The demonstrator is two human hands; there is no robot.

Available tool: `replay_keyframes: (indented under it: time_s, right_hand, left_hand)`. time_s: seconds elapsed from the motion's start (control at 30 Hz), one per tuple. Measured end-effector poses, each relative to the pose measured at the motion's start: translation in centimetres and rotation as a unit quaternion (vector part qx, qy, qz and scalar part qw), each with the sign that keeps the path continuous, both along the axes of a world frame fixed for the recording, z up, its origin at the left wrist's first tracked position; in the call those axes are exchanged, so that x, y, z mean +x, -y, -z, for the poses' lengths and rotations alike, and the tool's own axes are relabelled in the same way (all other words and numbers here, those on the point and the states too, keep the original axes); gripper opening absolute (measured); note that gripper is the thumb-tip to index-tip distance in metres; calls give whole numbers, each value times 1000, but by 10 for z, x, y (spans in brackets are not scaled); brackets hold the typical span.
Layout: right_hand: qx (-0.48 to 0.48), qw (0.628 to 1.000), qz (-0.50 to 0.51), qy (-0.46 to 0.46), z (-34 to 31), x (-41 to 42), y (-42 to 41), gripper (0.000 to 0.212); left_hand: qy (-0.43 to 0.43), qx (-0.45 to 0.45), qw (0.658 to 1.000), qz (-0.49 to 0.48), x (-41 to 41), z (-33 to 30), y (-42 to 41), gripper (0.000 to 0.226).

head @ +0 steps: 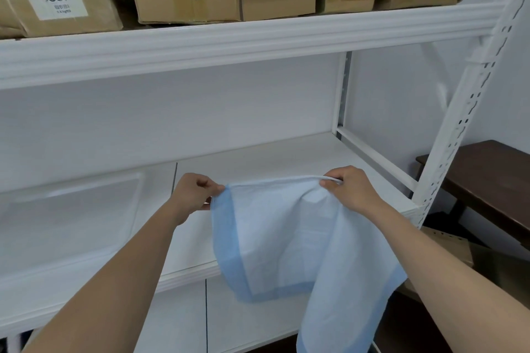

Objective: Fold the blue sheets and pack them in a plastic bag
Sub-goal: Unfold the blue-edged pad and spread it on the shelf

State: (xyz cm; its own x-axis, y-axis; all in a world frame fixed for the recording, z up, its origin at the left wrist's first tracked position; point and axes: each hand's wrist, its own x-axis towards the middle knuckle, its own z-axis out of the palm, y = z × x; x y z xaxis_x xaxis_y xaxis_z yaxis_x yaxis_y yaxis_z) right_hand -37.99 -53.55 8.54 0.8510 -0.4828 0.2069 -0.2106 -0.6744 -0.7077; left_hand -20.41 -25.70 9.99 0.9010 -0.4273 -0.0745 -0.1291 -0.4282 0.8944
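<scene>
A light blue sheet [289, 241] with darker blue borders hangs in front of the white shelf, held up by its top edge. My left hand [195, 192] pinches the sheet's top left corner. My right hand [350, 186] pinches the top right corner, where the edge is bunched. The sheet drapes down past the shelf's front edge, its right part hanging lower. A clear plastic bag [68, 218] lies flat on the shelf to the left of my hands.
The white metal shelf [258, 160] spans the view, with an upper shelf beam [258, 37] carrying several cardboard boxes [186, 0]. A perforated white upright [464, 112] stands at the right. A dark wooden table [493, 178] sits beyond it, with cardboard beneath.
</scene>
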Motion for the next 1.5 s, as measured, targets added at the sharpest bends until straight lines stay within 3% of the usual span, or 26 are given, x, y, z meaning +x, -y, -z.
replay_keyframes:
  time_s: [0.33,0.53,0.63,0.7,0.8,0.93,1.03,1.13,1.3,1.37,1.43,1.5]
  right_hand:
    - [-3,999,17,-29,7,-3,6,37]
    - [3,1000,11,-26,3,-1,1,46]
    - [1,1000,5,-21,2,-1,0,49]
    - [5,1000,0,-18,2,0,-1,48]
    - [12,1000,-13,-18,1,2,-3,47]
    - [44,997,-53,-38,-3,1,-9,39]
    - [71,984,-105,-127,-7,1,-14,41]
    - [28,964,-116,-236,-4,3,-16,33]
    - [-34,952,-62,-298,5,2,-15,37]
    - [-77,953,-21,-294,9,4,-16,50]
    - [-127,950,33,-285,13,7,-16,48]
    - [-117,953,94,-262,16,11,-14,42]
  left_hand:
    - [-25,-9,999,-42,9,-2,-5,22]
    - [-72,-94,992,-47,4,-9,-3,19]
    - [-71,-90,993,-6,3,-12,-7,40]
    - [-40,-46,998,0,7,-12,-11,37]
    - [30,14,999,-2,10,-13,-15,12]
    - [138,31,988,-67,14,-18,-14,10]
    - [191,25,974,-116,15,-25,-15,8]
    - [231,14,956,-179,16,-33,-19,9]
    - [242,21,936,-255,24,-38,-34,10]
    - [241,45,928,-281,27,-38,-40,11]
    - [224,55,924,-305,31,-38,-46,12]
    - [205,52,926,-313,37,-36,-52,9]
